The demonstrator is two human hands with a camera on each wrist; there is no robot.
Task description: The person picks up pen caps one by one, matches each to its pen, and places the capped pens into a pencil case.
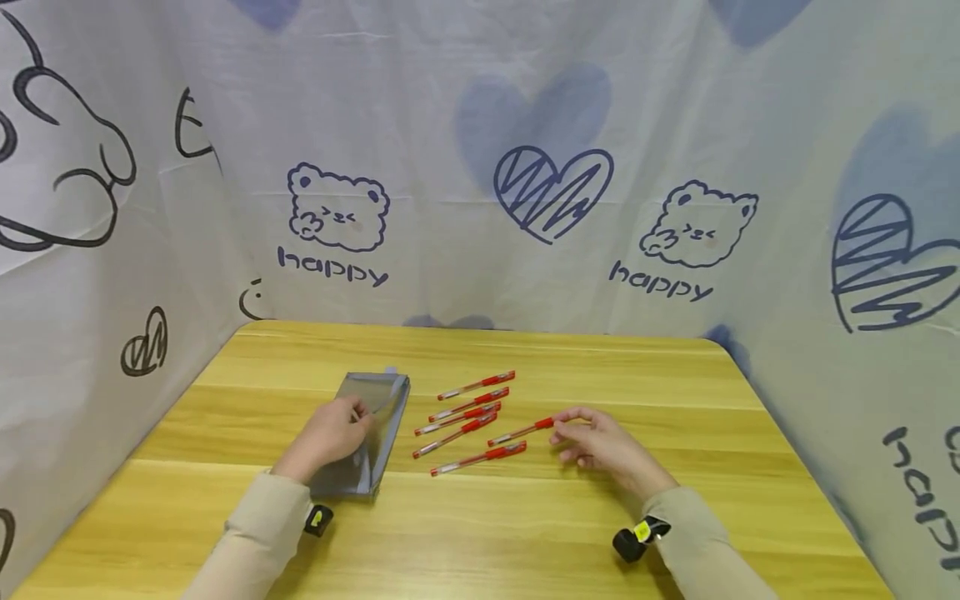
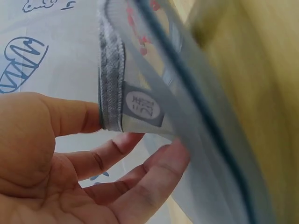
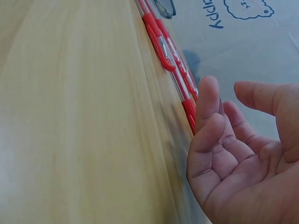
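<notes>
A translucent grey zipper pouch (image 1: 390, 442) lies on the left of the table. My left hand (image 1: 330, 433) is over it, and in the left wrist view the thumb and index finger pinch its grey zipper edge (image 2: 112, 79), with the other fingers lower down by the clear side. Several red-capped clear gel pens (image 1: 480, 454) lie slanted to the right of the pouch. The nearest pen to my right hand (image 1: 600, 446) has its red cap (image 1: 544, 423) right at the fingertips. That hand's thumb and index finger stand apart in the right wrist view.
A yellow wood-grain table (image 1: 480, 542) carries the pouch and pens. Pale fabric curtains (image 1: 450, 275) with blue drawings hang behind it and along both sides. A small grey tab (image 1: 391, 369) sticks out from the pouch's far end.
</notes>
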